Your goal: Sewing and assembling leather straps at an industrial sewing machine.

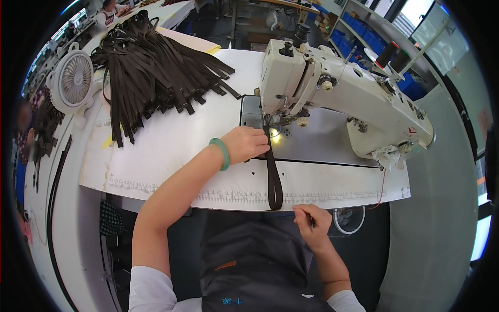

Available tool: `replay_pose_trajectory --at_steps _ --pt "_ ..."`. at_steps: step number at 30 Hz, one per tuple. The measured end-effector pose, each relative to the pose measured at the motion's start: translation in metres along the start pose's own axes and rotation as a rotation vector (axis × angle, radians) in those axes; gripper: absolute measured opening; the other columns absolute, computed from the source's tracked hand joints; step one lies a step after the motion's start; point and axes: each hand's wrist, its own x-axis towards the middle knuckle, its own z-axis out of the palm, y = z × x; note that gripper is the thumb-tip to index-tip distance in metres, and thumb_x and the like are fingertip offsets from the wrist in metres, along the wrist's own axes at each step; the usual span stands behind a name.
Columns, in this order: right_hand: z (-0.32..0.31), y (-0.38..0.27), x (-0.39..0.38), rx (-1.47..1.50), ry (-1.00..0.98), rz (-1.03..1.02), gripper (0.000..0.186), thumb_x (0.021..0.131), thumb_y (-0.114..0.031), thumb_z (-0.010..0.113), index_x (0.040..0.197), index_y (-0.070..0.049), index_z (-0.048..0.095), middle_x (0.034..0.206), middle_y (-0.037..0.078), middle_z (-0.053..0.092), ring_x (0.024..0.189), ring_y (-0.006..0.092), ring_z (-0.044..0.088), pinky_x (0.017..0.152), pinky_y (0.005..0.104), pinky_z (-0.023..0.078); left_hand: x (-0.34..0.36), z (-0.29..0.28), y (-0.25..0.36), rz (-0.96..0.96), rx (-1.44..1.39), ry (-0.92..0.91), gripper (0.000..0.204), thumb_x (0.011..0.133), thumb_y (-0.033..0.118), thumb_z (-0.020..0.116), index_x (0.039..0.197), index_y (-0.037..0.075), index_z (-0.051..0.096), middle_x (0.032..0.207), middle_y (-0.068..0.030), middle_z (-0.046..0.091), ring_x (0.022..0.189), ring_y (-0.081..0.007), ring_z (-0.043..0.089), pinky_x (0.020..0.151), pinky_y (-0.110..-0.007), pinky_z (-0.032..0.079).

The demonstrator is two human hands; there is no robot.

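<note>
A dark brown strap (274, 182), folded into a loop, runs from under the needle area of a white sewing machine (306, 78) to the table's front edge. My left hand (246, 144), with a green bangle (223, 154) on its wrist, is closed at the strap's left side just in front of the presser foot. Its fingertips are partly hidden. My right hand (313, 224) is curled closed beyond the front edge, right of the loop. A small dark thing shows between its fingers, too little of it to name. The machine's lamp lights the plate beside the needle.
A big pile of dark straps (150, 67) lies at the back left of the white table (140, 166). Left of it stands a white fan (75, 80). Thread spools (387, 54) stand behind the machine. Blue bins (358, 31) fill a shelf at back right. People work far left.
</note>
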Motion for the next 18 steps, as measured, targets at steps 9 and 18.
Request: replay_pose_trajectory --at_steps 9,18 --pt "0.014 0.046 0.122 -0.260 -0.360 -0.278 0.029 0.064 0.005 0.063 0.091 -0.006 0.065 0.088 0.006 0.062 0.065 0.0189 0.060 0.056 0.0270 0.050 0.000 0.004 0.000 -0.011 -0.005 0.013 0.017 0.065 0.008 0.059 0.081 0.006 0.061 0.080 -0.0015 0.056 0.072 -0.0165 0.054 0.059 -0.028 0.046" --pt "0.024 0.065 0.121 -0.214 -0.353 -0.455 0.039 0.053 0.010 0.061 0.088 -0.007 0.064 0.091 0.003 0.062 0.066 0.0175 0.061 0.057 0.0267 0.051 -0.002 0.000 0.007 0.008 0.012 0.002 0.015 0.065 0.008 0.058 0.079 0.005 0.060 0.078 -0.0017 0.055 0.071 -0.0164 0.054 0.058 -0.027 0.046"
